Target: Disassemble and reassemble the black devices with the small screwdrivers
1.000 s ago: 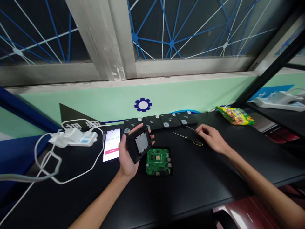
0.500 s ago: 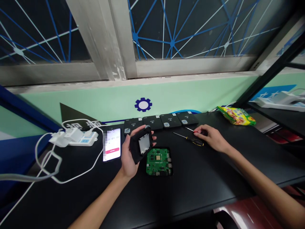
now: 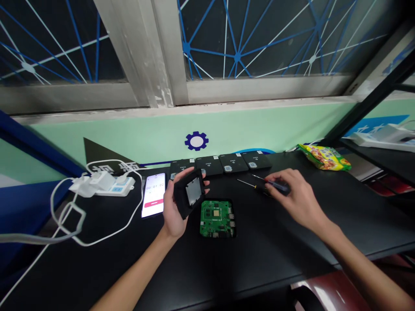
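Note:
My left hand (image 3: pixel 173 211) is wrapped round a black plastic cover (image 3: pixel 181 201), tilted so that a silver metal plate (image 3: pixel 193 191) inside it shows. Below and right of it, a green circuit board (image 3: pixel 216 220) sits in a black casing on the table. My right hand (image 3: pixel 296 196) grips a screwdriver (image 3: pixel 279 185) by its dark handle, the thin shaft pointing left. Just beyond its fingers lies a second screwdriver (image 3: pixel 246 183) with a yellow collar, its handle mostly hidden behind the hand.
Several flat black boxes (image 3: pixel 233 163) stand in a row along the wall. A phone (image 3: pixel 154 194) showing a timer lies left of my left hand, beside a white power strip (image 3: pixel 118 188) with looping cables. A yellow-green snack bag (image 3: pixel 324 157) lies at the back right.
My right hand has taken hold of the screwdriver and shifted slightly right, with its dark handle now showing. The cover in my left hand has tilted a little; the circuit board stays put.

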`<state>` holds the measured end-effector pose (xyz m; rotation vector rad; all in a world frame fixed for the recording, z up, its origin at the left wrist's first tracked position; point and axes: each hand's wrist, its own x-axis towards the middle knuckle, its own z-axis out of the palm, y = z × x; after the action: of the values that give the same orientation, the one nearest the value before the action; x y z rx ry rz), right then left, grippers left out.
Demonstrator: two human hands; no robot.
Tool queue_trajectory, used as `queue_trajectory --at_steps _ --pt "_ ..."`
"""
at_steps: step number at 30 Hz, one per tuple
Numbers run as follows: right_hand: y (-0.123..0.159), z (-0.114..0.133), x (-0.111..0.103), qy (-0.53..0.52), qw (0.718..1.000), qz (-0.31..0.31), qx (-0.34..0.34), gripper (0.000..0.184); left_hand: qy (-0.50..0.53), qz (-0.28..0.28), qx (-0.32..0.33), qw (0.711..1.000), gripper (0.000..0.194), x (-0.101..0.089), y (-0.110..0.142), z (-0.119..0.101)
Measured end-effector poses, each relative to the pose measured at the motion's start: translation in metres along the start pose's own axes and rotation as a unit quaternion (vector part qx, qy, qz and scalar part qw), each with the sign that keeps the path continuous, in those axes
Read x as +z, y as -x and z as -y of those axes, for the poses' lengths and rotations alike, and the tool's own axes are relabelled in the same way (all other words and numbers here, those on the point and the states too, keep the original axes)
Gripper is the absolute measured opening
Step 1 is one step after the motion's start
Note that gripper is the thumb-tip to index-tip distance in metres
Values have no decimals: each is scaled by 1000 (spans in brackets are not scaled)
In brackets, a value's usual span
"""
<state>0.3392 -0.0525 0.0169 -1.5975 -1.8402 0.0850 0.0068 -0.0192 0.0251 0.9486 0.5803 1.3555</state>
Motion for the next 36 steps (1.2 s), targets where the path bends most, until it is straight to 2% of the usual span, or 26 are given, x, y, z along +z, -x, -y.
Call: queue_trajectory --at_steps 2,5,7,9,12,18,26,36 --pt "21 40 3 -61 997 53 -22 12 0 -13 10 1000 60 0 -1 -1" --pt "51 88 18 -117 979 151 -65 19 -1 -37 24 999 63 0 -3 -2" --pt "63 106 32 -119 971 190 -79 22 -2 -48 35 998 66 1 -4 -2" --pt "69 114 45 -93 972 189 -101 20 -6 -59 49 997 67 1 -4 -2" --pt "68 114 54 -45 974 187 -121 20 -17 -88 86 992 66 1 -5 -4" --pt "53 97 50 -45 976 187 -99 19 -20 -143 154 977 62 -2 -10 -7" --pt "25 80 55 -28 977 175 -116 21 -37 -127 167 977 62 -6 -11 0" --pt "1 74 63 6 976 171 -133 18 -38 -122 139 982 63 -6 -9 3"
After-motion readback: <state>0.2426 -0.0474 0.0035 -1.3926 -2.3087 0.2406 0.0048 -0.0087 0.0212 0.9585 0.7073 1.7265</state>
